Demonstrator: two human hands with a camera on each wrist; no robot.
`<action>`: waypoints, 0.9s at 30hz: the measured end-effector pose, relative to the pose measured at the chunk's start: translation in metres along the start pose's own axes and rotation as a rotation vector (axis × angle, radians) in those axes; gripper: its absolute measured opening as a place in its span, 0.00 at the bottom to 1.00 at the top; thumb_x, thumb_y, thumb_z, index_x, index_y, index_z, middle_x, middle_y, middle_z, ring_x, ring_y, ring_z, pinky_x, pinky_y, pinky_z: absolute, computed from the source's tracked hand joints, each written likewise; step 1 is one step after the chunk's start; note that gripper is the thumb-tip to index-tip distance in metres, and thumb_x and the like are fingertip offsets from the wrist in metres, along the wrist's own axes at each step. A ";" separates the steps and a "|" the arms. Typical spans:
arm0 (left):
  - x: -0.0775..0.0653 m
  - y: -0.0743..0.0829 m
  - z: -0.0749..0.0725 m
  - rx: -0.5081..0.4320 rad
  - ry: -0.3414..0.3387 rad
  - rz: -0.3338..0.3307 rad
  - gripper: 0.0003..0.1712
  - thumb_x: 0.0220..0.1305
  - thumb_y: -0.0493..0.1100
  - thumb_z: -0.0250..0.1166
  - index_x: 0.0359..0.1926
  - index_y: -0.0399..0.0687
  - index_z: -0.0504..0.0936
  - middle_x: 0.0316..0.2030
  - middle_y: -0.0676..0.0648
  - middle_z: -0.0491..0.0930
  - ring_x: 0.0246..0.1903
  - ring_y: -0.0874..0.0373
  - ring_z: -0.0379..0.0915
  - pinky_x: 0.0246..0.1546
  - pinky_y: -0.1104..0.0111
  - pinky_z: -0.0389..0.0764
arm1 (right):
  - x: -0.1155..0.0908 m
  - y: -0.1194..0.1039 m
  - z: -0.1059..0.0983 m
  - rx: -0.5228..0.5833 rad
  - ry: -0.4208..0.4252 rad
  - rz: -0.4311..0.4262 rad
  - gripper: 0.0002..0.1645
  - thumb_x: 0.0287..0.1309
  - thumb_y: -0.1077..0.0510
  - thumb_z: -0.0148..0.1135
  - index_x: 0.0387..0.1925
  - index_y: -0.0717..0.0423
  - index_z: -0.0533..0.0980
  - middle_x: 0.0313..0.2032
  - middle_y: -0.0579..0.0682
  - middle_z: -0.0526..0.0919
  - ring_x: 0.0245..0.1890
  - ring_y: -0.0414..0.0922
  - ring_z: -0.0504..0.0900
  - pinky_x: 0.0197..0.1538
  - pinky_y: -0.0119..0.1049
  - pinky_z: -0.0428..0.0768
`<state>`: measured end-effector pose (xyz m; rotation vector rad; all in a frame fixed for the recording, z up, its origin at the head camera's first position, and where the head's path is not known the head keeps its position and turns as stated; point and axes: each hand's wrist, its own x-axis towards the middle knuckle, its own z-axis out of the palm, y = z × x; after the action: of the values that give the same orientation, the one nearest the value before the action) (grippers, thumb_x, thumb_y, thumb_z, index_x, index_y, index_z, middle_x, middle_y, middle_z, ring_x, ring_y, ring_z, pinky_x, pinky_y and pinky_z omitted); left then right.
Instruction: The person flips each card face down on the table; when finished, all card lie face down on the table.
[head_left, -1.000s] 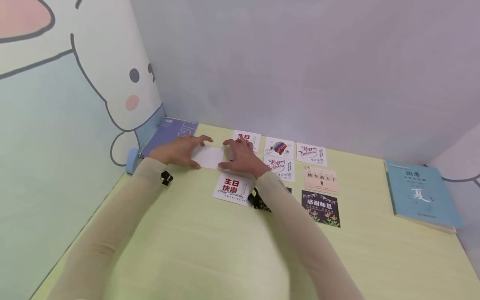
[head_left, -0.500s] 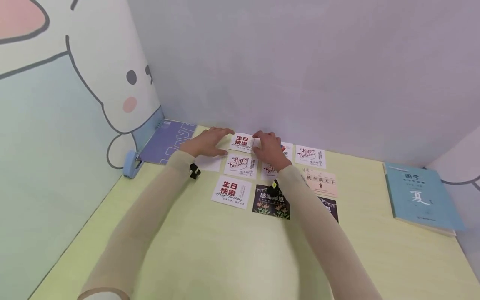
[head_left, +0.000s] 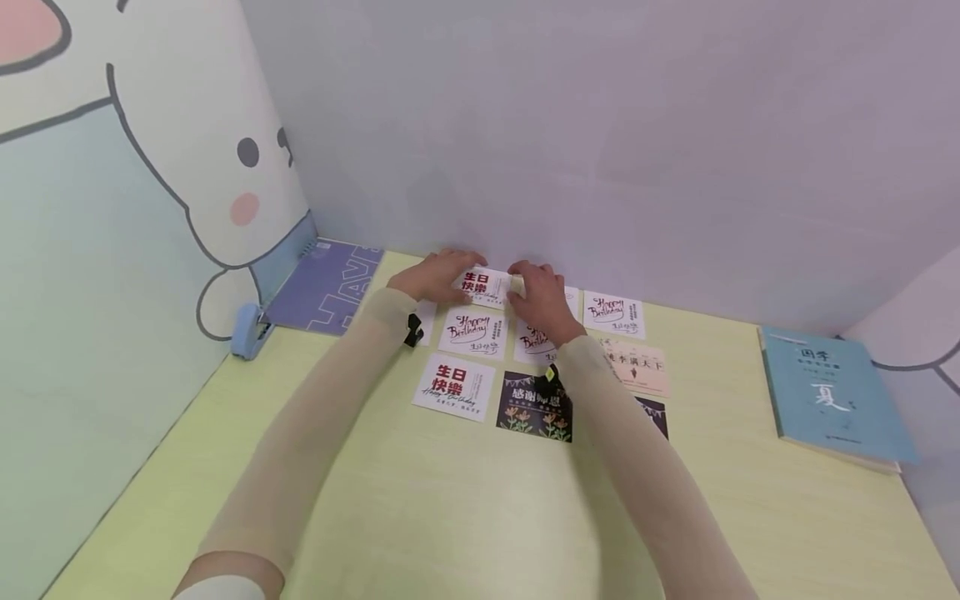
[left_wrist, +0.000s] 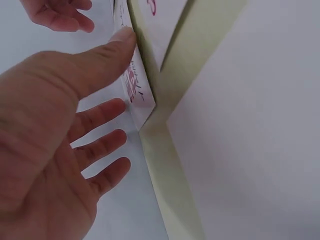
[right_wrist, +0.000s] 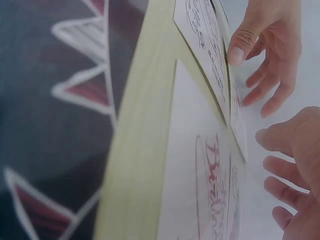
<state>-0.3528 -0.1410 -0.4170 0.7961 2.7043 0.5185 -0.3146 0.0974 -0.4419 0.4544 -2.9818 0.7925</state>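
My left hand (head_left: 441, 277) is at the left side of a white card with red Chinese characters (head_left: 486, 288), in the back row on the table. Its thumb (left_wrist: 112, 52) lies at the card's edge in the left wrist view, and the other fingers are spread and loosely bent. On the card's right side is my right hand (head_left: 543, 302), thumb and fingers apart at that edge. It partly covers a "Happy Birthday" card (head_left: 529, 348) and a card behind it. Another "Happy Birthday" card (head_left: 472, 332) lies just in front of the red-lettered card.
Nearer me lie a second red-lettered card (head_left: 453, 387) and a black flower card (head_left: 532, 410). Rightward are a white card (head_left: 613, 314), a pink card (head_left: 643, 367) and a blue book (head_left: 832, 396). A purple notebook (head_left: 326, 287) and blue stapler-like object (head_left: 250, 331) sit left.
Both hands have moved right, from around a blank white card to around the red-lettered card. Over the last half second my left hand has come closer to that card's left edge.
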 end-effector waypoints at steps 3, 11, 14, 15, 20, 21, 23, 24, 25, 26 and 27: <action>0.000 0.001 0.002 -0.007 -0.012 -0.007 0.44 0.70 0.46 0.72 0.82 0.57 0.63 0.83 0.46 0.61 0.84 0.43 0.51 0.85 0.41 0.50 | -0.001 0.003 -0.001 0.011 -0.002 -0.004 0.29 0.73 0.52 0.65 0.71 0.52 0.73 0.70 0.54 0.80 0.73 0.60 0.70 0.74 0.59 0.62; -0.002 0.006 0.000 -0.027 -0.028 -0.023 0.50 0.67 0.49 0.75 0.84 0.62 0.59 0.85 0.46 0.55 0.85 0.43 0.48 0.85 0.40 0.48 | -0.005 0.008 -0.002 0.021 -0.001 -0.019 0.32 0.72 0.48 0.64 0.71 0.55 0.73 0.70 0.56 0.80 0.71 0.60 0.72 0.72 0.59 0.64; 0.000 0.008 -0.001 -0.024 -0.030 -0.024 0.52 0.65 0.49 0.77 0.84 0.63 0.59 0.85 0.48 0.56 0.85 0.44 0.48 0.85 0.40 0.45 | -0.005 0.009 -0.001 0.016 0.001 -0.025 0.32 0.72 0.47 0.64 0.71 0.55 0.73 0.70 0.56 0.81 0.70 0.61 0.73 0.72 0.59 0.64; 0.001 0.008 -0.001 -0.024 -0.031 -0.024 0.52 0.65 0.49 0.77 0.84 0.63 0.59 0.85 0.48 0.57 0.85 0.43 0.48 0.85 0.40 0.45 | -0.005 0.009 -0.001 0.015 0.002 -0.024 0.32 0.72 0.47 0.64 0.71 0.55 0.73 0.70 0.56 0.81 0.70 0.61 0.73 0.72 0.59 0.64; 0.002 0.009 -0.001 -0.027 -0.038 -0.020 0.53 0.65 0.48 0.78 0.84 0.64 0.59 0.85 0.48 0.57 0.84 0.43 0.49 0.85 0.40 0.47 | -0.005 0.009 -0.002 0.017 0.007 -0.022 0.31 0.72 0.47 0.64 0.71 0.54 0.73 0.69 0.56 0.81 0.70 0.60 0.73 0.71 0.59 0.64; 0.002 0.009 -0.001 -0.030 -0.038 -0.019 0.53 0.65 0.48 0.78 0.84 0.65 0.58 0.85 0.48 0.57 0.84 0.43 0.49 0.85 0.40 0.48 | -0.006 0.009 -0.002 0.020 0.007 -0.022 0.31 0.72 0.47 0.64 0.71 0.54 0.73 0.70 0.56 0.81 0.70 0.60 0.72 0.72 0.59 0.64; 0.001 0.009 -0.001 -0.043 -0.031 -0.011 0.54 0.64 0.48 0.78 0.84 0.66 0.57 0.85 0.46 0.56 0.84 0.42 0.50 0.84 0.39 0.50 | -0.006 0.009 -0.003 0.028 0.008 -0.024 0.32 0.72 0.47 0.63 0.71 0.54 0.72 0.70 0.56 0.80 0.70 0.60 0.72 0.73 0.59 0.63; 0.001 0.009 -0.001 -0.051 -0.024 -0.005 0.55 0.63 0.48 0.79 0.84 0.66 0.57 0.85 0.45 0.56 0.83 0.42 0.51 0.83 0.39 0.51 | -0.007 0.010 -0.003 0.031 0.009 -0.023 0.32 0.72 0.47 0.63 0.72 0.54 0.71 0.71 0.56 0.80 0.71 0.60 0.72 0.73 0.59 0.63; 0.001 0.009 -0.001 -0.059 -0.014 0.001 0.56 0.63 0.48 0.79 0.84 0.67 0.57 0.85 0.45 0.56 0.82 0.41 0.52 0.82 0.38 0.53 | -0.007 0.010 -0.003 0.034 0.010 -0.021 0.33 0.72 0.47 0.63 0.72 0.55 0.71 0.71 0.56 0.80 0.71 0.60 0.72 0.74 0.59 0.63; 0.001 0.009 -0.001 -0.061 -0.002 0.005 0.57 0.62 0.49 0.80 0.84 0.68 0.57 0.84 0.44 0.56 0.82 0.41 0.54 0.82 0.38 0.54 | -0.007 0.010 -0.003 0.037 0.011 -0.018 0.34 0.72 0.46 0.63 0.73 0.55 0.70 0.71 0.57 0.79 0.71 0.60 0.72 0.75 0.58 0.63; 0.001 0.009 -0.002 -0.063 0.015 0.014 0.58 0.61 0.49 0.80 0.84 0.68 0.57 0.83 0.43 0.57 0.80 0.41 0.56 0.81 0.38 0.55 | -0.008 0.011 -0.004 0.042 0.011 -0.015 0.35 0.73 0.45 0.63 0.74 0.55 0.69 0.71 0.57 0.79 0.71 0.60 0.71 0.75 0.58 0.62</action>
<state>-0.3499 -0.1343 -0.4120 0.7978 2.6838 0.6118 -0.3106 0.1099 -0.4446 0.4721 -2.9525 0.8551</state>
